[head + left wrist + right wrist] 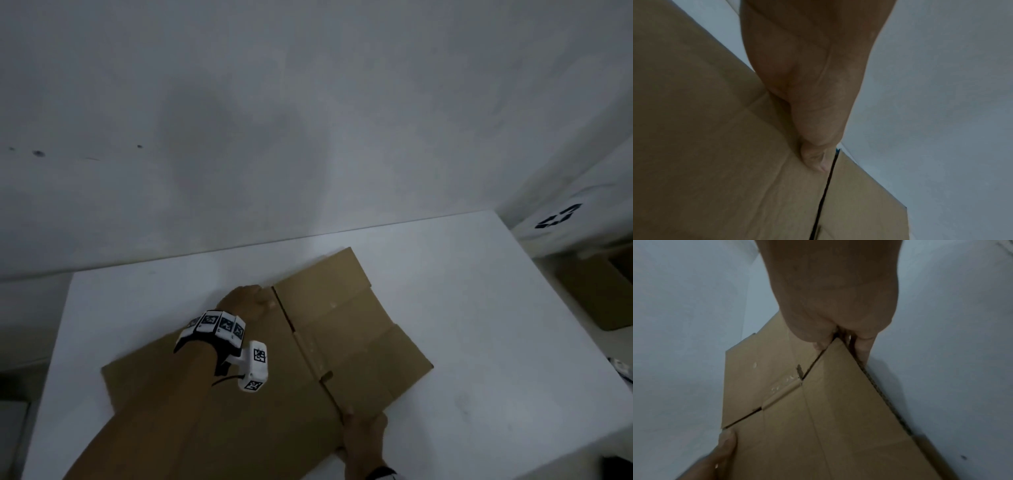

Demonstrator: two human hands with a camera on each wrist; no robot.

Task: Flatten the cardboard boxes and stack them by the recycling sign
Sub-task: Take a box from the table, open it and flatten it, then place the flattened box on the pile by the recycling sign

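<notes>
A flattened brown cardboard box [342, 329] lies at an angle on the white table [479, 308], its flaps spread out. My left hand [260, 301] grips its far edge beside the slit between two flaps; the left wrist view shows the thumb [813, 160] pressed on top, with the other fingers hidden. At the near edge my right hand [352, 421] pinches the box. There the thumb [820, 344] sits on top and a finger [863, 353] is under the rim. The recycling sign [558, 216] is a dark symbol on a white surface at the far right.
Below the sign, off the table's right side, lies more brown cardboard [603, 291]. A plain white wall rises behind the table. Bare tabletop [462, 394] shows to the right of the box and along the back edge.
</notes>
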